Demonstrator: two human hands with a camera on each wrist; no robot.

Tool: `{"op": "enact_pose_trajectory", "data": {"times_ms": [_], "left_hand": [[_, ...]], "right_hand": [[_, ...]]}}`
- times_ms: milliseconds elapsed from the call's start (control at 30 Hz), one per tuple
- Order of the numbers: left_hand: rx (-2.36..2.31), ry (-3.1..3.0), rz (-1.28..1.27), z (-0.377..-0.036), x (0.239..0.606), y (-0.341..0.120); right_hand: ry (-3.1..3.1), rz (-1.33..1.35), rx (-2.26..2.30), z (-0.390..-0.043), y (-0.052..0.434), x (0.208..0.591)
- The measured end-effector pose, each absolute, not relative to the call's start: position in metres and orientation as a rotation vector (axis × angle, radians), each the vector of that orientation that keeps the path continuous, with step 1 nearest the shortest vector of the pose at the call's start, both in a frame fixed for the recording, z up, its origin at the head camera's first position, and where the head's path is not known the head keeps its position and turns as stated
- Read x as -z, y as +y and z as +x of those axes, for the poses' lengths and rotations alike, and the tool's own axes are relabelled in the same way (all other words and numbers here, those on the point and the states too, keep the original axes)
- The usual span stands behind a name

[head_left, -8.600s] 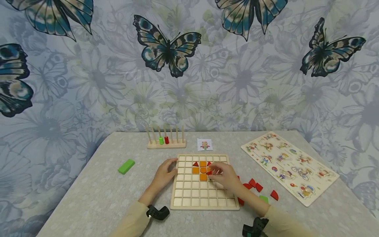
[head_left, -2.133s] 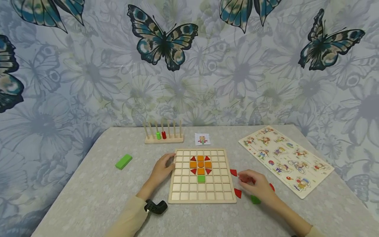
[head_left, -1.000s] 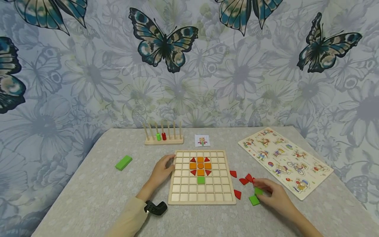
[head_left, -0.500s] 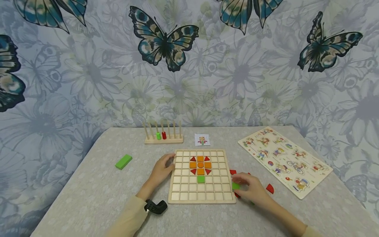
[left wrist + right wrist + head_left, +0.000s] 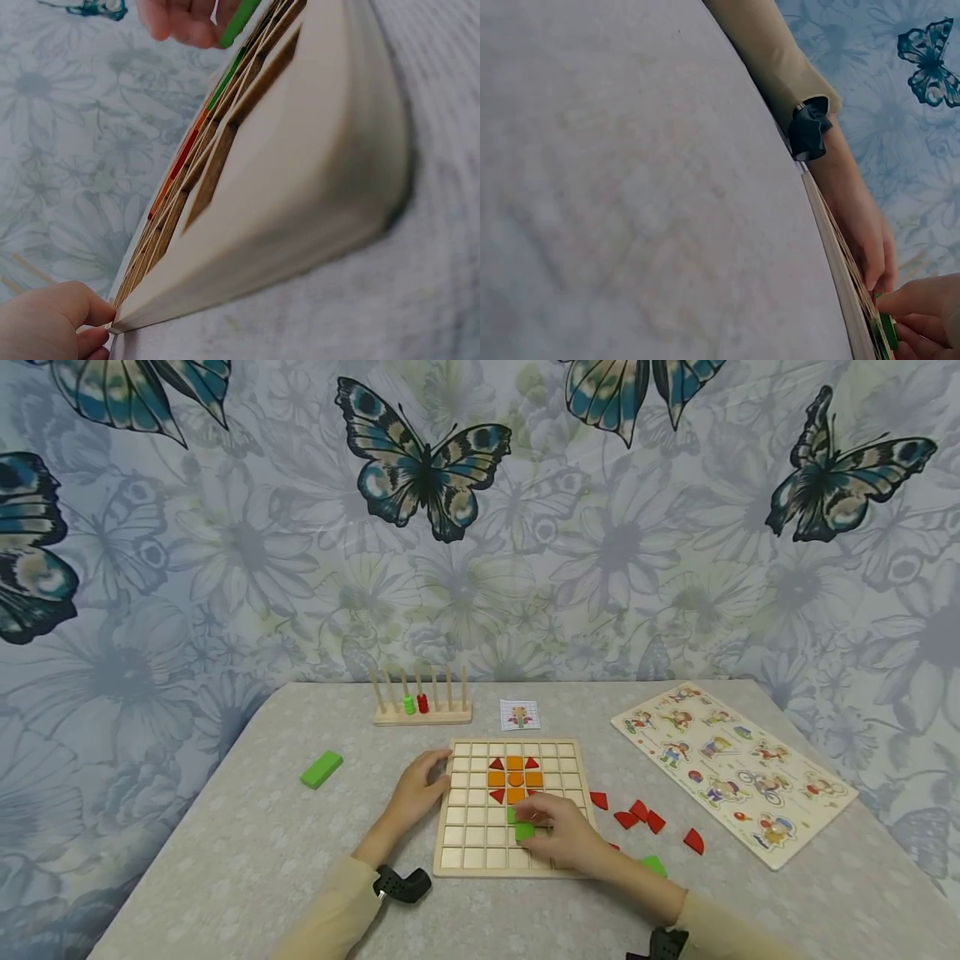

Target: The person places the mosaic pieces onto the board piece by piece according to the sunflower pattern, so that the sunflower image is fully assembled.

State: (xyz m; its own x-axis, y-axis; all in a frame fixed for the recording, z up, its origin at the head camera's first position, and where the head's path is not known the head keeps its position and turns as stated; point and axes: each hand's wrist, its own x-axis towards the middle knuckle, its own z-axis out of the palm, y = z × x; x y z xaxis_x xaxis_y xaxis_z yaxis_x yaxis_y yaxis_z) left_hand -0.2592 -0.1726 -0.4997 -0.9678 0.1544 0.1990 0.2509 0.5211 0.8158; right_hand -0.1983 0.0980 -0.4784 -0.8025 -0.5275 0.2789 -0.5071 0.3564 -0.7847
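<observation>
In the head view, a light wooden grid board (image 5: 473, 858) lies on the table. Orange pieces (image 5: 514, 763) and red triangles (image 5: 497, 764) sit in its cells, with a green square (image 5: 512, 815) below them, partly covered. My right hand (image 5: 566, 833) pinches another green square tile (image 5: 524, 832) just above the board, nearer to me than the placed one. The left wrist view shows this held tile (image 5: 240, 22) tilted and apart from the board. My left hand (image 5: 415, 787) grips the board's left edge, its fingertips at the rim (image 5: 124, 315).
Right of the board lie several red quarter-round pieces (image 5: 694, 841) and a green tile (image 5: 654, 866). A picture card (image 5: 519, 715) and a peg rack (image 5: 422, 718) stand behind it. A picture puzzle board (image 5: 731, 760) lies far right, a green block (image 5: 322, 770) on the left.
My right hand has taken a green tile from the loose pieces on the right and carried it left over the board. My left hand has stayed at the board's edge.
</observation>
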Motion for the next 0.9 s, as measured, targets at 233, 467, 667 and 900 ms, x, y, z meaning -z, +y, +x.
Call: {"op": "enact_pose_trajectory", "data": {"times_ms": [233, 467, 667, 900], "left_hand": [[1.395, -2.648, -0.384, -0.2609, 0.4996, -0.1714], [1.397, -2.644, -0.386, -0.2598, 0.4976, -0.1731], [1.405, -2.642, -0.383, -0.2591, 0.4973, -0.1739], [1.414, -2.643, -0.376, -0.2585, 0.4968, -0.1734]], "right_hand": [[2.574, -0.991, 1.441, -0.2002, 0.0918, 0.4831], [2.513, -1.020, 1.497, -0.1978, 0.0897, 0.4849], [2.534, -1.067, 1.490, -0.1982, 0.0889, 0.4864], [2.549, -0.991, 1.549, -0.1970, 0.0981, 0.4832]]}}
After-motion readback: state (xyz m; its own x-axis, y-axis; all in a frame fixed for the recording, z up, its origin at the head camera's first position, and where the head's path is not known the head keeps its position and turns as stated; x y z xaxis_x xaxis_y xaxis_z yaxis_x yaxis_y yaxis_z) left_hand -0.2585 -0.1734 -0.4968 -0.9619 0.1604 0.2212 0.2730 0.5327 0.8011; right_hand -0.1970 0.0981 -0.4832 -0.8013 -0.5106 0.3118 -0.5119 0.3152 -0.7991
